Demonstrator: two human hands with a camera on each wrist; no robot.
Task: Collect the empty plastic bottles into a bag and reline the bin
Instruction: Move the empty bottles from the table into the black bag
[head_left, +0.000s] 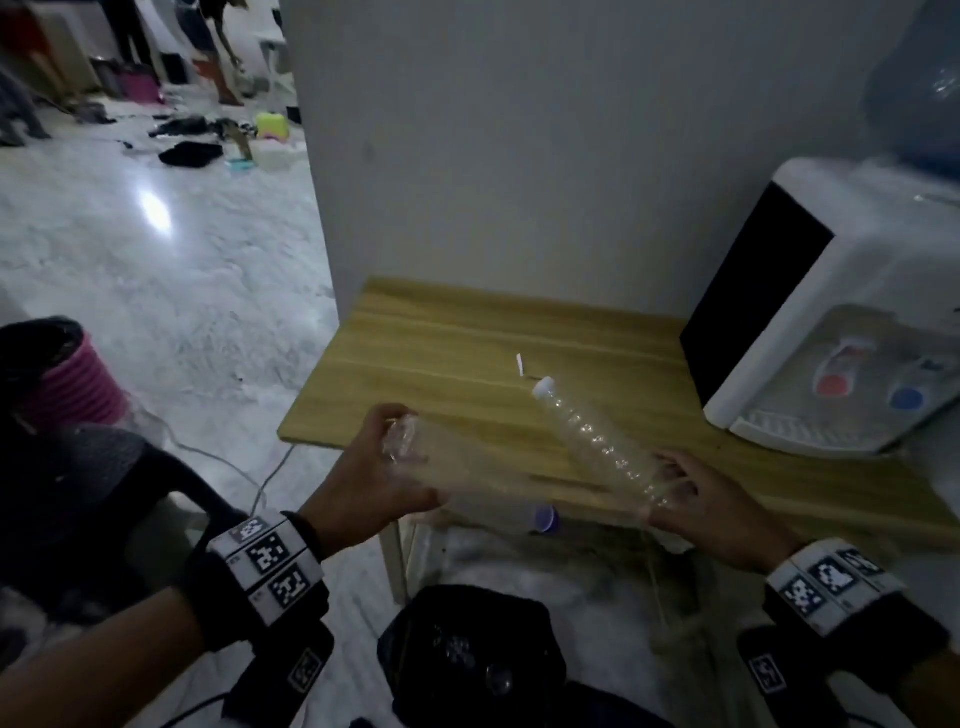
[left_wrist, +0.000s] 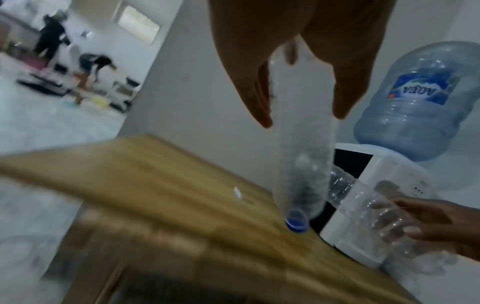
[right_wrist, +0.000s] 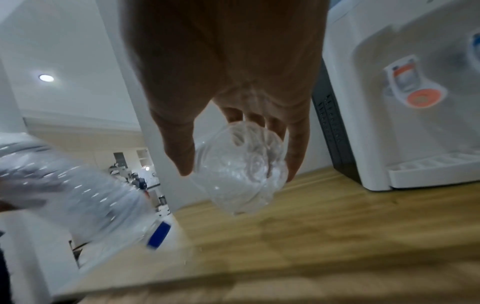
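Observation:
My left hand (head_left: 387, 460) grips a clear empty bottle (head_left: 483, 493) near its base; the bottle lies level over the table's front edge, its blue cap (head_left: 546, 519) pointing right. In the left wrist view this bottle (left_wrist: 301, 164) hangs from my left hand (left_wrist: 302, 118), blue cap (left_wrist: 296, 221) lowest. My right hand (head_left: 675, 486) holds a second clear bottle (head_left: 597, 447) by its base, the white cap (head_left: 544, 387) angled away over the table. The right wrist view shows my right hand (right_wrist: 237, 173) curled round that ribbed base (right_wrist: 241, 170). A black bag (head_left: 467, 649) lies open on the floor below.
The wooden table (head_left: 467, 338) stands against a white wall, with a water dispenser (head_left: 831, 322) at its right end and a small white scrap (head_left: 519, 364) on top. A pink bin (head_left: 72, 387) with a black liner sits on the floor to the left. A cable (head_left: 234, 462) trails across the floor.

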